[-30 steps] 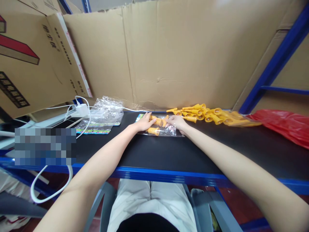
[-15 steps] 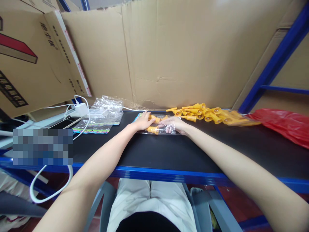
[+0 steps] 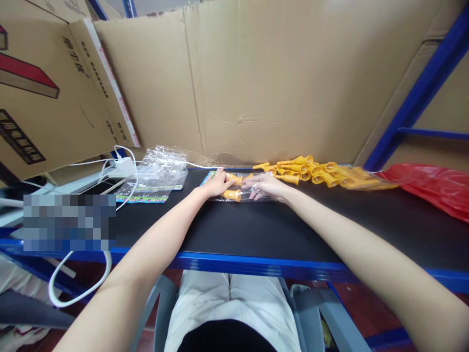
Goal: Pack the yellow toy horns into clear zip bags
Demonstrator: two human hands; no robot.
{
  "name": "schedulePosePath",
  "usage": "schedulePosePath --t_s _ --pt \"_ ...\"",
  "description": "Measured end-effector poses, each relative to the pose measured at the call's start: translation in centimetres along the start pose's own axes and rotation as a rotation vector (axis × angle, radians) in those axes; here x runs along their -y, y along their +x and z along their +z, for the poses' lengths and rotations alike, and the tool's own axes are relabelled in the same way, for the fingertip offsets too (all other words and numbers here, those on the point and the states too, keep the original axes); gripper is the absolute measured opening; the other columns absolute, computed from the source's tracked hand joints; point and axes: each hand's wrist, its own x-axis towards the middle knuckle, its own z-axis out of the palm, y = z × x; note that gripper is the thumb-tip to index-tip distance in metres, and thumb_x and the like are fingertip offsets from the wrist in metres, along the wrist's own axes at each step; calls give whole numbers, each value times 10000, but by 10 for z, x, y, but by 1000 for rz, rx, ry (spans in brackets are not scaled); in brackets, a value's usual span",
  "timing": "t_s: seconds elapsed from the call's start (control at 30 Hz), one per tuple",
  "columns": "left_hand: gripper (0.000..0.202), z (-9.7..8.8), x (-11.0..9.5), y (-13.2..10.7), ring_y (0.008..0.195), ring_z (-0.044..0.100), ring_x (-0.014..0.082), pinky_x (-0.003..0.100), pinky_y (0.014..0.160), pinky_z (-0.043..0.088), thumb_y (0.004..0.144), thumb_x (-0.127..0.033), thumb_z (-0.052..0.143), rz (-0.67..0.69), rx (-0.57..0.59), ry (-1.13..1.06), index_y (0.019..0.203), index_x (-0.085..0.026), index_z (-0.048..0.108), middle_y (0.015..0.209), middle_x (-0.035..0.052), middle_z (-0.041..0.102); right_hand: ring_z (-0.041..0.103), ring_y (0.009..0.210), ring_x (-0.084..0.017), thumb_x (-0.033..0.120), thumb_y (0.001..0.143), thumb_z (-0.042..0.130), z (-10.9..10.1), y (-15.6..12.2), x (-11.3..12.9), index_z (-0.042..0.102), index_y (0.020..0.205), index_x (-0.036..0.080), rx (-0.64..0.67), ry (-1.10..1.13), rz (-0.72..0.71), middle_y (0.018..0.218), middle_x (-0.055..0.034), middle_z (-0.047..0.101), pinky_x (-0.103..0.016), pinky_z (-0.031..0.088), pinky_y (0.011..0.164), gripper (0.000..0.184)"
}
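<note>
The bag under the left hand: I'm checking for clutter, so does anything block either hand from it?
Nothing visible does. The left hand rests on the bag, and the right hand is at its other end; whether it reaches inside is unclear. The yellow pile lies beyond the right hand, not between.

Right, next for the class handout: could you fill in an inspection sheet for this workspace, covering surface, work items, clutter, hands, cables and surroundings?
Surface: flat black tabletop with a blue metal front edge.
Work items: clear plastic bag containing flared yellow plastic pieces; pile of similar yellow pieces to its right.
Clutter: clear plastic bags with colourful printed edges, left; crumpled red plastic bag, far right.
Hands: left hand rests on the filled bag; right hand is at its right end; whether those fingers are inside is unclear.
Cables: thin white cables around a white plastic adapter, left.
Surroundings: brown cardboard sheet behind; printed cardboard box, left; blue metal frame, right.
</note>
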Motion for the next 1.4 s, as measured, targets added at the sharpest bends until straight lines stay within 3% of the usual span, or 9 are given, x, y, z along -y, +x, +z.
schedulePosePath --t_s 0.1,0.23,0.37,0.5,0.63,0.83,1.03,1.3,1.4 --pt "344 0 8 1 1317 147 223 355 1023 210 816 -515 338 -15 7 -4 762 -194 448 1293 89 411 585 550 -88 243 726 620 -9 0 6 617 1003 125 -120 -71 -34 1018 -117 629 -220 508 495 301" --pt "325 -5 17 1 1309 173 234 369 1023 212 807 -494 353 -68 -3 15 747 -192 457 1252 95 453 610 712 -137 184 757 559 -36 6 4 598 987 82 -440 -185 -88 979 -139 635 -266 520 645 255" --pt "290 -10 22 1 1290 216 241 371 1021 212 801 -458 379 -113 -23 24 738 -192 475 1209 99 489 535 1020 -233 215 763 521 -67 11 -11 563 1086 100 -665 -707 -166 1122 -147 573 -380 426 881 346" --pt "268 -11 24 1 1267 258 243 359 1010 228 804 -431 385 -116 -28 27 736 -192 485 1141 94 532 374 1195 -300 328 777 498 -77 9 -24 563 1117 175 -484 -1178 -39 1241 -115 495 -466 324 948 379" --pt "256 -10 25 2 1233 309 237 337 996 253 803 -415 387 -101 -23 34 724 -192 484 1081 89 556 315 1229 -304 347 787 470 -73 6 -24 539 1149 180 -326 -1344 103 1273 -119 459 -505 280 951 405" --pt "263 -9 27 3 1244 292 227 323 988 267 806 -425 376 -72 -32 31 699 -197 452 1028 90 560 483 1062 -297 384 780 457 -66 6 -17 578 1003 164 -394 -1320 56 1095 -122 580 -520 317 887 335" --pt "266 -9 27 4 1217 327 232 329 986 264 805 -427 381 -84 -26 31 697 -199 466 1003 78 573 448 1129 -298 349 793 453 -59 3 -17 345 1291 230 -386 -1299 -65 1192 -106 541 -541 253 924 524" --pt "248 -8 29 5 1198 349 231 328 968 286 786 -425 398 -89 -30 21 716 -201 479 982 72 576 535 1002 -295 397 812 398 -56 2 -14 492 1129 180 -379 -1310 -7 1066 -127 604 -441 370 819 396" --pt "250 -7 30 5 1184 362 227 324 957 301 786 -430 399 -92 -33 22 715 -203 477 988 70 567 507 1047 -293 404 805 417 -55 2 -15 414 1236 205 -377 -1306 -43 1154 -122 560 -447 363 836 474"
